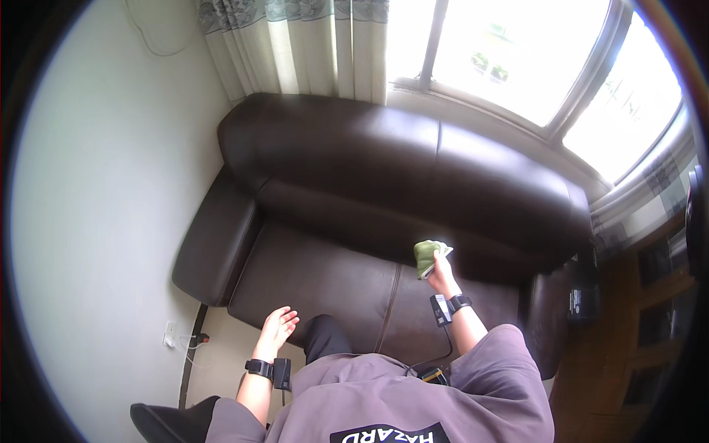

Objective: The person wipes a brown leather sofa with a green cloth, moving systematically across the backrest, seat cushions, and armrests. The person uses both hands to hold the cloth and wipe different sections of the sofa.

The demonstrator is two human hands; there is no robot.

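A folded green cloth with a pale edge is gripped in my right hand, above the seat of a dark brown leather sofa and close to the foot of its backrest. My left hand holds nothing; its fingers are loosely apart near the front edge of the seat. A black device is strapped to each of my wrists, with a cable running from it. Whether the cloth touches the sofa cannot be told.
Behind the sofa are a pale curtain and a bright window. A wall socket with a plug and cables is at the left. A wooden cabinet stands at the right, and a black chair part is at the lower left.
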